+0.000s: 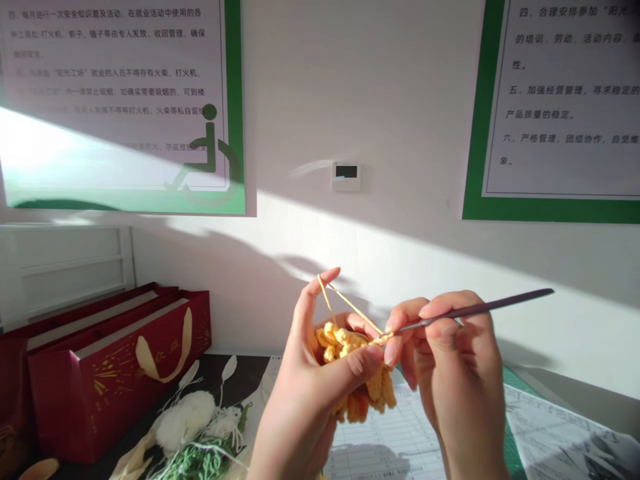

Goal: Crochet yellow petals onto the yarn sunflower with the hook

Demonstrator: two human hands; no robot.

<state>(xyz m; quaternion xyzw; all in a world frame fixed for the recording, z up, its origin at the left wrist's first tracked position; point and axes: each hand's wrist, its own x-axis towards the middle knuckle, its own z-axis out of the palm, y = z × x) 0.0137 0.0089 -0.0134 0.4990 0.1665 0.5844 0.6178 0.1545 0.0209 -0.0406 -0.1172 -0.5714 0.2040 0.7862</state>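
My left hand (320, 380) is closed round a yellow crocheted piece (350, 343), its thumb pressing on the near edge. Over the raised index finger runs a strand of yellow yarn (353, 305), stretched down to the stitches. My right hand (457, 360) grips a crochet hook (493, 305) with a dark handle, held like a pen and slanting up to the right. The hook's metal tip meets the yarn at the piece's edge, close to the left thumb. Ruffled yellow and orange parts hang below the left hand; its palm side hides some of the piece.
Dark red gift bags (125, 373) with a cream ribbon handle stand at the left. Near them lie a white fluffy ball (186, 420) and green yarn (200, 460). Printed sheets (560, 427) cover part of the table. Behind is a wall with a small thermostat-like panel (347, 177) and posters.
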